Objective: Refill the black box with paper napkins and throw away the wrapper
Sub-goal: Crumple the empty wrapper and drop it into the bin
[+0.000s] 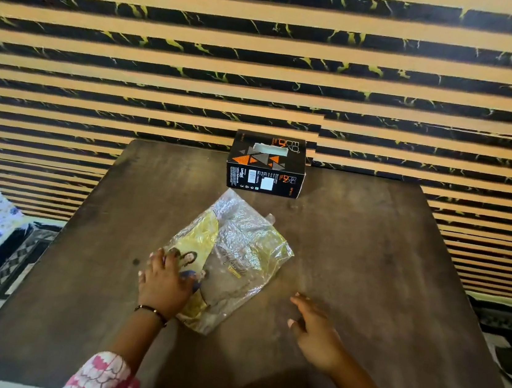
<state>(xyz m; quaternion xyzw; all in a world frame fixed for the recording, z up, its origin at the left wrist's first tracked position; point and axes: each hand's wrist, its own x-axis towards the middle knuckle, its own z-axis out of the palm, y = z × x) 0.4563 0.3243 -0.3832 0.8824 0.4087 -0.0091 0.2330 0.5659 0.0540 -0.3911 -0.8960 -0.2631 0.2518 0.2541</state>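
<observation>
My left grip [166, 282] lies flat and spread on the limp, slippery, near-weightless wrapper [231, 255], best pinched at its crinkled edge; my right grip [312, 329] hovers empty, fingers loose.

On the table [367, 272]: wrapper [234, 255] lying flat, under the left hand [164, 285] at its near left corner, stretching away beyond the fingertips [157, 254]. Black box [266, 163] farther still, at the far edge against the wall [264, 66]. Right hand [315, 333] right of the wrapper, apart from it.
</observation>
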